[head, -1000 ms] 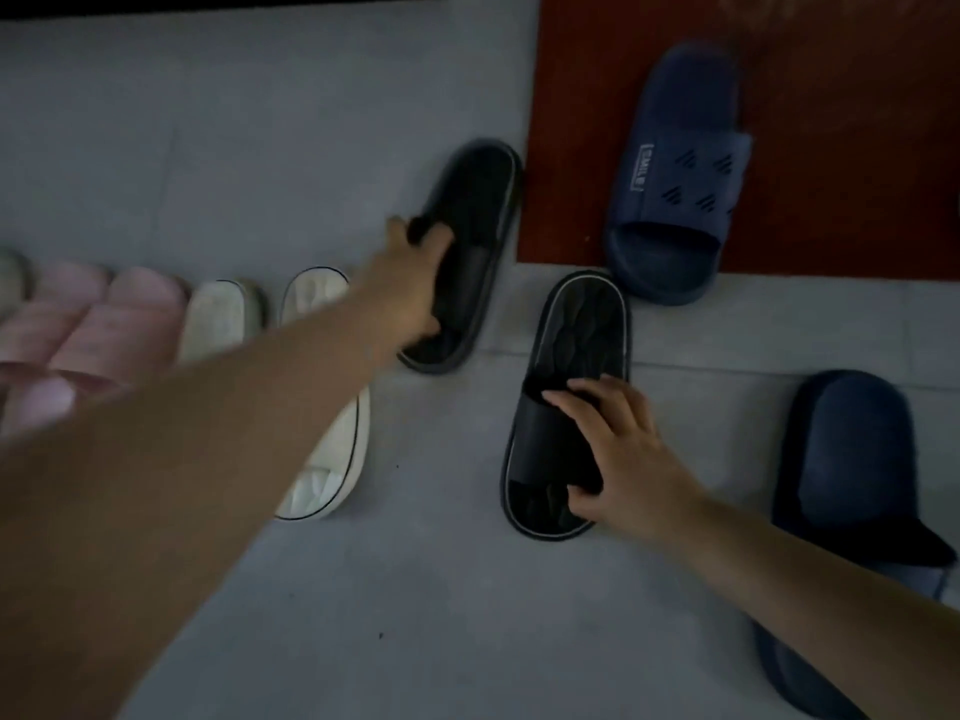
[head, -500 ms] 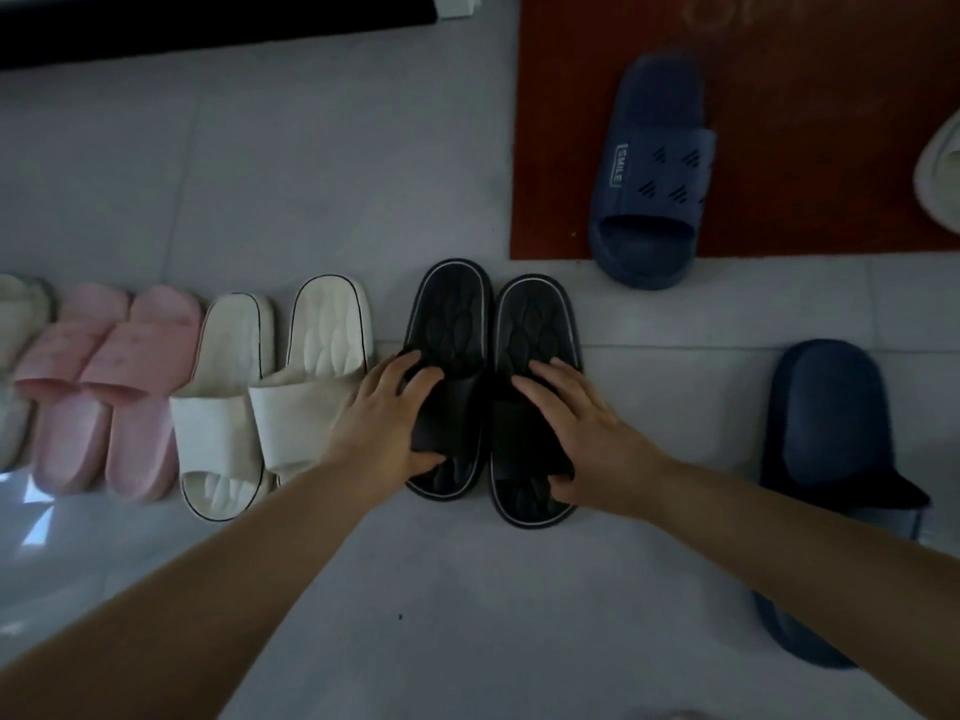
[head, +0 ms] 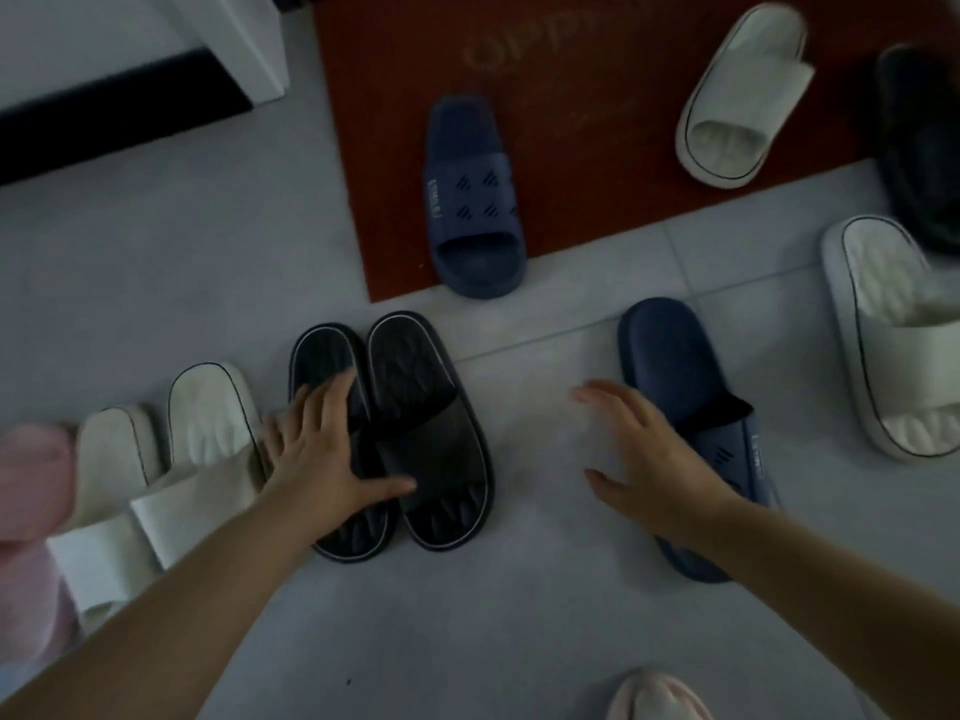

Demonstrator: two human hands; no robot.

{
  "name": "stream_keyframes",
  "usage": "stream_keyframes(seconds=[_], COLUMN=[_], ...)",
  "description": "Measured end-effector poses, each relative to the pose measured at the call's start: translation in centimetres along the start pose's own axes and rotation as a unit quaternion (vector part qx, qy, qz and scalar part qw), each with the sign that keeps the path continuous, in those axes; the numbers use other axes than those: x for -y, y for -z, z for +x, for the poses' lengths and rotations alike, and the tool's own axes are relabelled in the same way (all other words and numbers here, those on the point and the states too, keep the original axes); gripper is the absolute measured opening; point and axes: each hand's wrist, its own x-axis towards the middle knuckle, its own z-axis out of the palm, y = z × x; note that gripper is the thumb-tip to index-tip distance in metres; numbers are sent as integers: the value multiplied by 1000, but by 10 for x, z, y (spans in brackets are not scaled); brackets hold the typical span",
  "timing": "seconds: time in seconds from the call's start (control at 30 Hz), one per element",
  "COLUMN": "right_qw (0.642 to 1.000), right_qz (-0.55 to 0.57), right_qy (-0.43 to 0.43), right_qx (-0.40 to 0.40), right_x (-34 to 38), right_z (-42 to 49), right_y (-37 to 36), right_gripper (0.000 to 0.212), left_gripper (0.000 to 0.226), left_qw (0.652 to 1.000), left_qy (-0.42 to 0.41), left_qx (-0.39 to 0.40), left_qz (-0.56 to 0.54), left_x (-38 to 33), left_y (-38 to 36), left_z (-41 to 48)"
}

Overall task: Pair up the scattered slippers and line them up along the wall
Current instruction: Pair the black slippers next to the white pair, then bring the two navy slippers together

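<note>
Two black slippers stand side by side in the row, the left one (head: pixel 324 356) and the right one (head: pixel 415 387). My left hand (head: pixel 327 454) lies spread on the left one's strap, its thumb across the right one's strap. My right hand (head: pixel 649 449) is open with fingers apart, blurred, just left of a navy slipper (head: pixel 675 366) on the floor. A second navy slipper (head: pixel 470 200) sits on the red mat (head: pixel 597 148). Left of the black pair stands a white pair (head: pixel 208 423), then pink slippers (head: pixel 31 485).
A white slipper (head: pixel 743 96) lies on the mat, another white one (head: pixel 893 335) on the floor at the right. A dark slipper (head: pixel 919 148) is at the right edge, a pink one (head: pixel 654 693) at the bottom. Black skirting (head: pixel 119 111) and a white door frame (head: pixel 234 44) are top left.
The black slippers were brought together beside the white pair. My right hand has let go of the right black slipper and moved right, beside the navy slipper. The view swung right.
</note>
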Motion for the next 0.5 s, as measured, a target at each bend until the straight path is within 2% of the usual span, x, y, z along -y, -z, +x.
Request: stream_keyframes(seconds=[0.1, 0.17, 0.3, 0.4, 0.5], right_qw=[994, 989, 991, 992, 991], right_qz=[-40, -62, -59, -59, -64], right_qy=[-19, -36, -90, -112, -118], right_qx=[-98, -126, -77, -23, -18], right_x=[-22, -36, -56, -61, -62], right_z=[-15, -19, -17, -15, -14], right_y=[18, 28, 38, 37, 38], right_gripper=[64, 66, 92, 106, 107], left_gripper=[119, 114, 110, 114, 113], left_qw=[996, 991, 988, 993, 993], left_qy=[-56, -85, -88, -54, -75], left_qx=[-44, -73, -94, -40, 17], left_qz=[-45, -71, -91, -96, -94], left_x=[-43, -73, -115, -122, -112], left_y=[23, 34, 46, 48, 42], left_z=[46, 83, 146, 173, 181])
